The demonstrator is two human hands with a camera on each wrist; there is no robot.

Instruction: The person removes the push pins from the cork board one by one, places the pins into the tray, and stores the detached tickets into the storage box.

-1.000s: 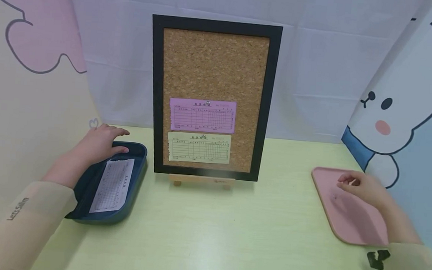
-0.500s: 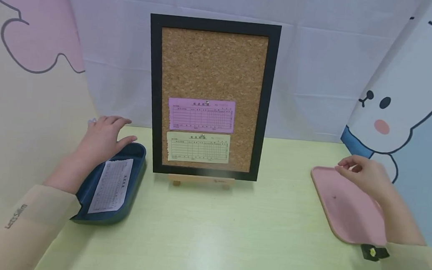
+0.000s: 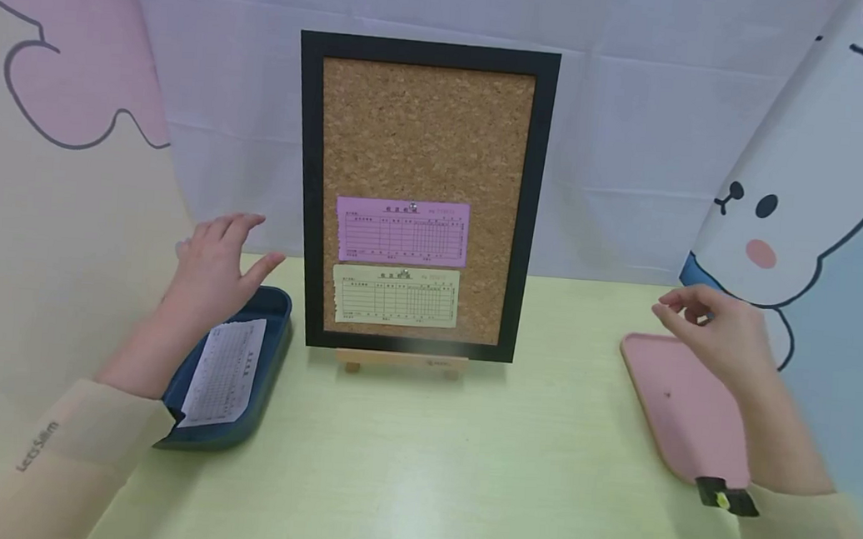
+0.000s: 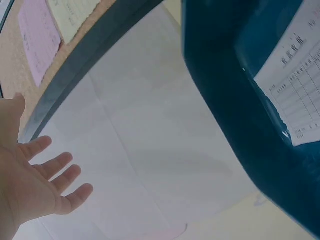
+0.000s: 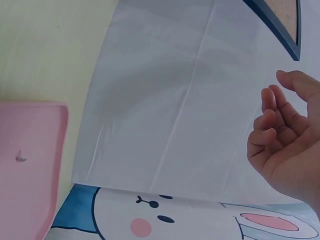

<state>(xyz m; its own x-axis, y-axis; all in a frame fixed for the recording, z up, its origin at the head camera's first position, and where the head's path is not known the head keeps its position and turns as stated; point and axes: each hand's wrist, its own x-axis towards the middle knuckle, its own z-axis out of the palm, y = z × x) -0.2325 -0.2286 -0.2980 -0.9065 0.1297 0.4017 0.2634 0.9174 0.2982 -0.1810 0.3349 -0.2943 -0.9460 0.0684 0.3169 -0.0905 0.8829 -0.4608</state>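
Note:
My left hand (image 3: 209, 275) hovers over the far end of a dark blue tray (image 3: 278, 367), fingers spread, holding nothing. In that tray lies a white printed form slip (image 3: 225, 368). My right hand (image 3: 727, 336) is raised over the back of a pink tray (image 3: 691, 430). Its fingers are loosely curled, and no object shows between thumb and forefinger in the right wrist view. One small thumbtack (image 5: 20, 156) sits on the pink tray. Between the hands stands a black-framed corkboard (image 3: 426, 135), with a purple slip (image 3: 404, 238) pinned above a pale yellow slip (image 3: 399, 301).
The corkboard leans on a small wooden easel (image 3: 403, 358) on the light table (image 3: 402, 468). White cloth (image 3: 620, 149) hangs behind it. Cartoon-printed panels close off both sides, with a rabbit (image 3: 788, 219) on the right one.
My left hand has lifted up and slightly right from the dark blue tray, its fingers spreading. My right hand has risen and shifted left, away from the thumbtack. The slips stay put.

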